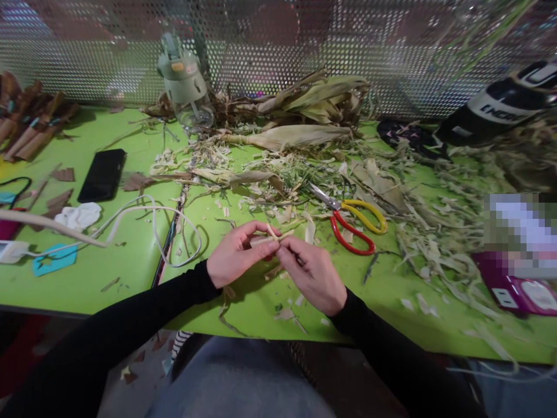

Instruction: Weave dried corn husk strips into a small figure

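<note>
A black phone (102, 175) lies well left of the scissors (334, 204), and a straw bottle (186, 90) stands left of and beyond them. Just left of the scissors' red handle, the left hand (238, 254) pinches a pale strip (273, 233), probably dried husk; the right hand (314, 274) grips it too, fingertips closed together. Right of the scissors spread leafy shreds (435, 271).

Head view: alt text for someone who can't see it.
Left hand and right hand pinch a pale husk strip over a green table littered with dried corn husks. Scissors with red and yellow handles lie beyond the right hand; smartphone at left.
</note>
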Tool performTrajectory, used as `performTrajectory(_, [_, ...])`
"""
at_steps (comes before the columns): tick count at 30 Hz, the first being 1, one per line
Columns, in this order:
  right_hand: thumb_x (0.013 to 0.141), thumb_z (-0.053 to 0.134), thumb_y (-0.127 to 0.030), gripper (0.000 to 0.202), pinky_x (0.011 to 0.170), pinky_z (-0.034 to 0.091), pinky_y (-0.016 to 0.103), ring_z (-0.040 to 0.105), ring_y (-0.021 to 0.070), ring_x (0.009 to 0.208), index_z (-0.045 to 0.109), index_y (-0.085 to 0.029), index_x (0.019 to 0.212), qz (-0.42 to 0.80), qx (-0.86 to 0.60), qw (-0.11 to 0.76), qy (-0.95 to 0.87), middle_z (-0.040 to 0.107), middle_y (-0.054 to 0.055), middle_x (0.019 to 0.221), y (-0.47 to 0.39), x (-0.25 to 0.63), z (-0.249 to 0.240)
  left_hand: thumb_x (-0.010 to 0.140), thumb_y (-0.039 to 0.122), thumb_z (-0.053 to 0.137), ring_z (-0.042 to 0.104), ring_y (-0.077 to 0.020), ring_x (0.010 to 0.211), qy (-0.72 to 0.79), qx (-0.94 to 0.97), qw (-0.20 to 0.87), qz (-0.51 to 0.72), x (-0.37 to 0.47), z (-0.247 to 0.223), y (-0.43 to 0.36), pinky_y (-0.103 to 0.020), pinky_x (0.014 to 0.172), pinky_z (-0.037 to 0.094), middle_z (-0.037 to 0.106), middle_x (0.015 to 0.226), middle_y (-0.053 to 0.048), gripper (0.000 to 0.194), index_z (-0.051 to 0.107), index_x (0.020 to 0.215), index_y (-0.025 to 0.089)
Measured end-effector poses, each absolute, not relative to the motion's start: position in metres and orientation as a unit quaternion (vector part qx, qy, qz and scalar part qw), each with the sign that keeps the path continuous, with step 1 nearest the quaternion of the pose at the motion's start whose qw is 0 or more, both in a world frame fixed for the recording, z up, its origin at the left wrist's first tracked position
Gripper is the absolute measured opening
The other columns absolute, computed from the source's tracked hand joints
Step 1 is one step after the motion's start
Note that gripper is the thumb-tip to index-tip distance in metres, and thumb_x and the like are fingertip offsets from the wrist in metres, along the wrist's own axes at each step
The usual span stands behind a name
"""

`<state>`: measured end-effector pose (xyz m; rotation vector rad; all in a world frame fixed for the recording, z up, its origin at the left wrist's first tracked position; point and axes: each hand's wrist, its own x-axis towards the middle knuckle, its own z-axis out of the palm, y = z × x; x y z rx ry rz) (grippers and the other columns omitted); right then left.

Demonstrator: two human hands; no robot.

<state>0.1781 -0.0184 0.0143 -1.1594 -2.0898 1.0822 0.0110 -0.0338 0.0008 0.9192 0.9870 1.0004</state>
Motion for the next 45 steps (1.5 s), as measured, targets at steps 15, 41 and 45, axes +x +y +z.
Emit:
performTrajectory(15, [0.093,0.042,-0.044,0.033,0.051,0.036,0.024,0.046,0.0111,0.056,0.061,-0.018,0.087,0.362,-0.458,0.33,-0.742,0.054,0.0,0.069,0.004,0.189,0.008,0.076,0.017,0.069,0.068,-0.0113,0.076,0.408,0.354,0.736,0.408,-0.003,0.004,-0.01,-0.024,0.074,0.054,0.072,0.085,-0.008,0.027,0.06,0.101,0.011])
performTrajectory(41, [0.083,0.061,-0.04,0.025,0.073,0.049,0.029,0.061,0.0155,0.079,0.068,-0.019,0.092,0.451,-0.367,0.303,-0.755,0.068,0.004,0.09,0.027,0.187,0.028,0.078,0.03,0.064,0.053,-0.0041,0.049,0.437,0.591,0.558,0.385,-0.001,0.01,-0.015,-0.014,0.036,0.04,0.061,0.085,-0.003,0.031,0.061,0.104,0.013])
performTrajectory(45, [0.081,0.063,-0.037,0.018,0.071,0.049,0.028,0.061,0.0148,0.076,0.066,-0.019,0.085,0.438,-0.363,0.37,-0.735,0.066,0.003,0.085,0.022,0.185,0.018,0.075,0.033,0.069,0.056,-0.0056,0.055,0.424,0.572,0.572,0.407,-0.002,0.009,-0.018,-0.015,0.039,0.041,0.062,0.099,-0.008,0.031,0.06,0.097,0.013])
